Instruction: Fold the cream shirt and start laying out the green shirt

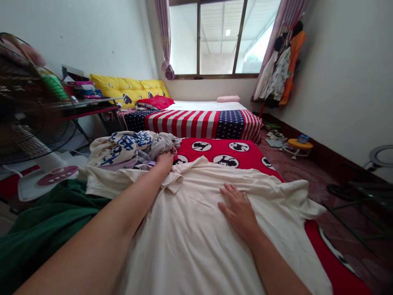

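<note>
A cream polo shirt lies spread out on a red mattress printed with round black-and-white figures. My left hand reaches far forward and is closed on the shirt's collar edge, beside a heap of clothes. My right hand rests flat on the shirt's middle, fingers stretched out and apart. A dark green cloth lies under my left forearm at the left.
A standing fan rises at the left with its base on the floor. Behind lies a bed with a stars-and-stripes cover, yellow cushions and a red pillow. Clothes hang at the right wall; a small yellow stool stands on the floor.
</note>
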### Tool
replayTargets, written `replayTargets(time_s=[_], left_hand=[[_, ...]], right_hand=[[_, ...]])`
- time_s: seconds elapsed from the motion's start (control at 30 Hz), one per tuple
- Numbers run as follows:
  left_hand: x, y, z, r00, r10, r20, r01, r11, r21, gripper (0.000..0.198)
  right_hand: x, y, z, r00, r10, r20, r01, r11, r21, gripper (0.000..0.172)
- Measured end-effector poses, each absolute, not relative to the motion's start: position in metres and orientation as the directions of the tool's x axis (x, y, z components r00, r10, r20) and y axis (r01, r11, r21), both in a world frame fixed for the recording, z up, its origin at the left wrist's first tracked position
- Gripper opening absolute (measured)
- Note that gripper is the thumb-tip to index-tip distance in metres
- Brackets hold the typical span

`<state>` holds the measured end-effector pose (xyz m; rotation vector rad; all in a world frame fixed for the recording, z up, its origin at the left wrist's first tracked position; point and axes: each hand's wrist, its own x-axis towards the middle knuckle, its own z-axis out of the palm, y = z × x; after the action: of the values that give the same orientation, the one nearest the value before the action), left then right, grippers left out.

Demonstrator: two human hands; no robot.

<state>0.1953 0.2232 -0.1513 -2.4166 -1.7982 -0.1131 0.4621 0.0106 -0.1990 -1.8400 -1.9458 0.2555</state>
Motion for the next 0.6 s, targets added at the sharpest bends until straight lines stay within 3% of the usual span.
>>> replayTargets(time_s=[0.2,0.33,0.5,0.6], left_hand=[[0.194,0.216,-0.138,0.417,0.906,0.069,0.902,-0.403,-0.158,0.049],[0.188,0.202,-0.118,0.565,0.822,-0.068,0.804,-0.568,-0.177,0.037],[0.169,0.172,-0.096,0.573,0.784,-0.238,0.758,-0.618,-0.210,0.035],[0.162,0.152,-0.094,0.543,0.798,-0.261,0.759,-0.600,-0.254,0.033]], right_hand=[[0.462,0.011,-0.197,0.001,0.982,0.190,0.882,0.089,-0.464,0.047],[0.459,0.011,-0.196,0.018,0.980,0.196,0.881,0.077,-0.467,0.046],[0.459,0.010,-0.196,0.018,0.977,0.210,0.882,0.084,-0.464,0.044],[0.459,0.010,-0.196,0.015,0.976,0.217,0.881,0.089,-0.465,0.044]])
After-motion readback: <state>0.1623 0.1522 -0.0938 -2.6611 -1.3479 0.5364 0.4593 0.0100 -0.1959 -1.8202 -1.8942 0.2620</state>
